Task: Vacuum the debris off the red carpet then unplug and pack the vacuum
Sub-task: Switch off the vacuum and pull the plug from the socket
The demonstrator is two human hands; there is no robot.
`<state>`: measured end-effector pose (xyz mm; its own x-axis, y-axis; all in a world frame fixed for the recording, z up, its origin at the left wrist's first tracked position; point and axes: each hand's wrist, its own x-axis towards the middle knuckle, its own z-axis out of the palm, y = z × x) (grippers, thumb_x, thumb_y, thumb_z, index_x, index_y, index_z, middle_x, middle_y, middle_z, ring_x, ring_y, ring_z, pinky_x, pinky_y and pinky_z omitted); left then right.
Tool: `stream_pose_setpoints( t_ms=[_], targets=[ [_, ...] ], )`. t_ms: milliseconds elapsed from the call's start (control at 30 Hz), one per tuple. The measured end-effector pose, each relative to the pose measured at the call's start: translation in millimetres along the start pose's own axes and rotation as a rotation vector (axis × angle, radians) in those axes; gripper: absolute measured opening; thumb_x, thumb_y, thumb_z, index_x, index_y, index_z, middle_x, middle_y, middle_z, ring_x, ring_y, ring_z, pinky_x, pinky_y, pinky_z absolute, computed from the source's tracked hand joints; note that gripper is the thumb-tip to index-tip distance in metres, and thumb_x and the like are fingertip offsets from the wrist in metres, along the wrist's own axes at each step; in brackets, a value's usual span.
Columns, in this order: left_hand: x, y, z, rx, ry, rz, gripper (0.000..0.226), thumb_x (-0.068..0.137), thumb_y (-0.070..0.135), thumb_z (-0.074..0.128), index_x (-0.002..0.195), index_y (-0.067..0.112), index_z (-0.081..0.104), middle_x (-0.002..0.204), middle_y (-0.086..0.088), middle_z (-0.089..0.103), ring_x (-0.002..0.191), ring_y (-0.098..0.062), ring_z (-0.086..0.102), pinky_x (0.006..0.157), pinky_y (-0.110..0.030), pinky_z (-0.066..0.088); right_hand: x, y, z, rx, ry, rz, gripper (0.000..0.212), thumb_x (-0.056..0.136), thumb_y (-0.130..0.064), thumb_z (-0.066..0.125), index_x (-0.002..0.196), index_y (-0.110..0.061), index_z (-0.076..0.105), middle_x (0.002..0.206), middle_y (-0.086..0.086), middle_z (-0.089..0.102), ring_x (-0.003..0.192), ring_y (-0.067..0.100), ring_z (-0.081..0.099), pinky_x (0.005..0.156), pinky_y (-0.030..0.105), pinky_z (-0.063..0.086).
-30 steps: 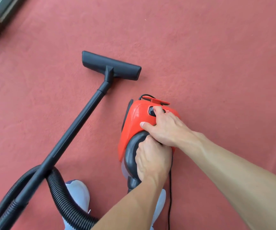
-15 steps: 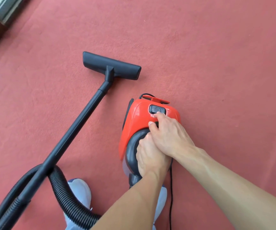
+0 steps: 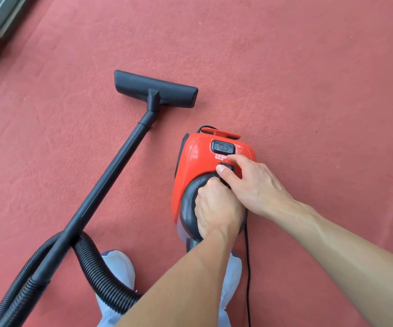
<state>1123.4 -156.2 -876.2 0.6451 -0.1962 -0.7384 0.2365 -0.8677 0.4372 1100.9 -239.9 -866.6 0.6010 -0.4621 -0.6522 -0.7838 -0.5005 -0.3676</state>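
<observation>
Left hand (image 3: pixel 216 208) wraps the glossy red vacuum's (image 3: pixel 198 156) curved grey handle (image 3: pixel 188 201). Right hand (image 3: pixel 254 182) pinches its small black switch (image 3: pixel 227 166). The ribbed hose (image 3: pixel 101 274) lies on felty carpet (image 3: pixel 308 90).

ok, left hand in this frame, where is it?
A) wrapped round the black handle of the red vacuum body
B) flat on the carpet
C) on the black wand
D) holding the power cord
A: the left hand curls round the black handle of the red vacuum body. The right hand pinches the small black switch, and the wand lies untouched on the carpet.
</observation>
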Motion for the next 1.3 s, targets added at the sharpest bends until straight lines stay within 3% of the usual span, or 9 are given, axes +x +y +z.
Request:
stream_pose_setpoints(
  t_ms=[133, 267, 467, 567, 667, 900, 1100, 1200, 1300],
  targets=[
    [0.3, 0.4, -2.5, -0.078, 0.002, -0.042, 0.027, 0.097, 0.037, 0.049, 0.086, 0.013, 0.054, 0.105, -0.014, 0.069, 0.103, -0.035, 0.063, 0.076, -0.033, 0.039, -9.1, 13.8, -3.5, 0.015, 0.023, 0.005, 0.05, 0.099, -0.048, 0.042, 0.142, -0.024, 0.047, 0.142, 0.004, 0.055, 0.131, 0.025, 0.048, 0.101, 0.034, 0.038],
    [4.6, -0.7, -5.1, -0.055, -0.068, -0.031, 0.032, 0.079, 0.039, 0.051, 0.081, 0.009, 0.061, 0.084, -0.015, 0.072, 0.083, -0.039, 0.07, 0.079, -0.041, 0.059, -24.7, 28.4, -17.8, -0.023, 0.01, 0.041, 0.047, 0.101, -0.045, 0.04, 0.142, -0.023, 0.047, 0.139, 0.006, 0.057, 0.13, 0.026, 0.05, 0.101, 0.036, 0.04],
    [-9.0, 0.9, -37.4, 0.391, -0.198, 0.176, 0.03, 0.092, 0.034, 0.056, 0.105, 0.007, 0.055, 0.103, -0.012, 0.065, 0.093, -0.035, 0.06, 0.08, -0.037, 0.049, -59.9, 56.7, -52.9, -0.095, -0.017, 0.181, 0.042, 0.096, -0.033, 0.043, 0.136, -0.023, 0.055, 0.136, 0.008, 0.059, 0.125, 0.029, 0.054, 0.102, 0.042, 0.046],
    [-23.5, 16.3, -61.5, 0.584, -0.301, 0.207, 0.013, 0.09, 0.021, 0.052, 0.089, 0.009, 0.056, 0.084, -0.009, 0.062, 0.081, -0.031, 0.058, 0.071, -0.034, 0.048, -91.4, 59.4, -74.6, -0.079, -0.021, 0.239, 0.03, 0.093, -0.03, 0.043, 0.114, -0.027, 0.065, 0.118, 0.005, 0.065, 0.106, 0.029, 0.061, 0.089, 0.038, 0.051],
    [-41.7, 48.0, -86.8, 0.805, -0.359, 0.349, 0.014, 0.088, 0.014, 0.047, 0.074, 0.013, 0.049, 0.073, -0.005, 0.054, 0.078, -0.031, 0.06, 0.069, -0.035, 0.05, -124.2, 56.8, -94.7, -0.048, -0.01, 0.252, 0.024, 0.091, -0.028, 0.042, 0.097, -0.027, 0.066, 0.103, 0.003, 0.068, 0.094, 0.028, 0.063, 0.082, 0.038, 0.054],
    [-121.7, 141.2, -142.7, 1.14, -0.355, 0.749, 0.023, 0.088, 0.013, 0.046, 0.067, 0.015, 0.039, 0.076, -0.007, 0.049, 0.076, -0.031, 0.052, 0.065, -0.034, 0.041, -217.3, 29.1, -145.6, 0.051, 0.109, 0.365, 0.027, 0.091, -0.023, 0.041, 0.097, -0.02, 0.068, 0.101, 0.006, 0.068, 0.093, 0.032, 0.064, 0.081, 0.038, 0.055],
    [-259.0, 210.3, -211.1, 1.18, -0.326, 0.925, 0.03, 0.09, 0.037, 0.05, 0.071, 0.013, 0.049, 0.066, -0.001, 0.042, 0.075, -0.031, 0.053, 0.067, -0.033, 0.041, -355.2, -21.3, -187.0, 0.168, 0.256, 0.388, 0.021, 0.091, -0.029, 0.044, 0.09, -0.024, 0.064, 0.094, -0.008, 0.066, 0.092, 0.018, 0.063, 0.082, 0.035, 0.051],
    [-333.6, 231.1, -240.5, 1.228, -0.383, 1.068, 0.029, 0.09, 0.035, 0.051, 0.089, 0.008, 0.062, 0.088, -0.009, 0.063, 0.086, -0.035, 0.062, 0.068, -0.032, 0.042, -430.7, -52.4, -216.2, 0.212, 0.328, 0.4, 0.018, 0.094, -0.03, 0.047, 0.093, -0.027, 0.065, 0.098, -0.012, 0.064, 0.094, 0.012, 0.061, 0.086, 0.034, 0.049],
    [-403.2, 232.5, -259.1, 1.309, -0.451, 1.209, 0.036, 0.094, 0.036, 0.051, 0.113, 0.01, 0.066, 0.115, -0.014, 0.066, 0.104, -0.036, 0.065, 0.074, -0.034, 0.044, -503.6, -77.6, -226.8, 0.269, 0.422, 0.465, 0.016, 0.094, -0.029, 0.048, 0.092, -0.028, 0.065, 0.096, -0.011, 0.064, 0.09, 0.012, 0.061, 0.085, 0.034, 0.049]
  ],
)
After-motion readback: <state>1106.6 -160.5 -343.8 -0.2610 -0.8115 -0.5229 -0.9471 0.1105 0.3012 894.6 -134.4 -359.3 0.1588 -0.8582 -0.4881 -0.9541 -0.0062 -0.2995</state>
